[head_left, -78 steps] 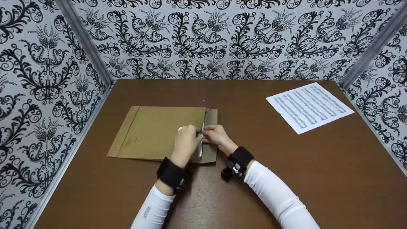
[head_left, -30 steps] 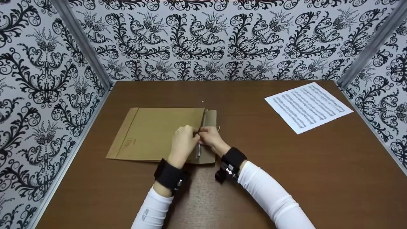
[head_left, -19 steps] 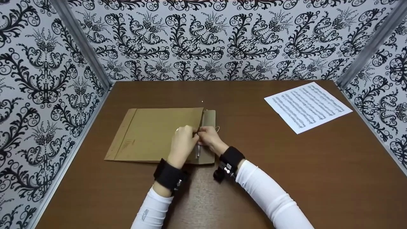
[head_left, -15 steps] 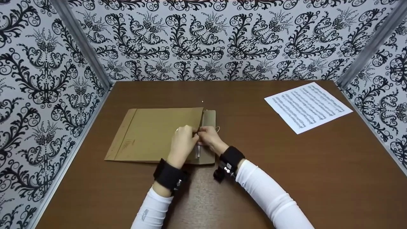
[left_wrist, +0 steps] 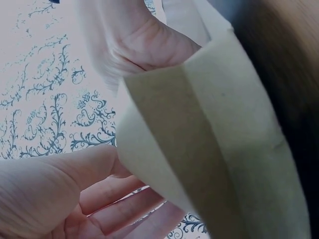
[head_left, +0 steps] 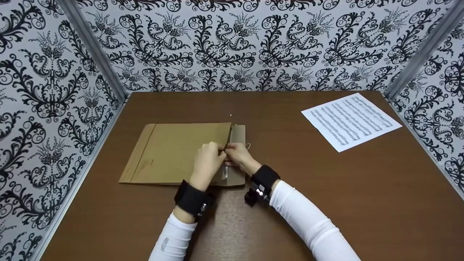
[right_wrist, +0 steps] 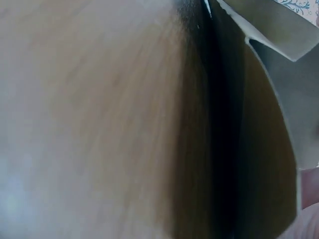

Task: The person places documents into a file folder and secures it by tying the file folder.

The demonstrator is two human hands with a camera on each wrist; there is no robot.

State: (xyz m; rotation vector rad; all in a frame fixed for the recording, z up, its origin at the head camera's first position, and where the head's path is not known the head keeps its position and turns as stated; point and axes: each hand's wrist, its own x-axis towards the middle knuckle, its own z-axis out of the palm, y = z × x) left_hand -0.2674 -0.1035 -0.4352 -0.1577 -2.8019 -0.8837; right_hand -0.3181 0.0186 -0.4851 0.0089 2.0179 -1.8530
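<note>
A brown envelope (head_left: 170, 152) lies flat on the table, its flap (head_left: 239, 134) at the right end. Both hands meet at the flap's fold. My left hand (head_left: 208, 159) curls over the envelope's mouth edge and pinches it. My right hand (head_left: 239, 156) grips the flap from the right, its fingertips touching the left hand's. A pale strip (head_left: 225, 173) shows along the fold below the hands. In the left wrist view the lifted paper flap (left_wrist: 209, 139) bends between fingers (left_wrist: 60, 194). The right wrist view is blurred, with only the envelope's edge (right_wrist: 264, 149) visible.
A printed white sheet (head_left: 351, 121) lies at the far right of the brown table (head_left: 326, 188). Patterned walls close the table in at the back and on both sides. A thin loop of string (head_left: 248, 146) lies just right of the flap.
Both hands and the envelope have drifted slightly left and closed up tighter at the fold. Less of the pale strip shows. In the last half second almost nothing moved.
</note>
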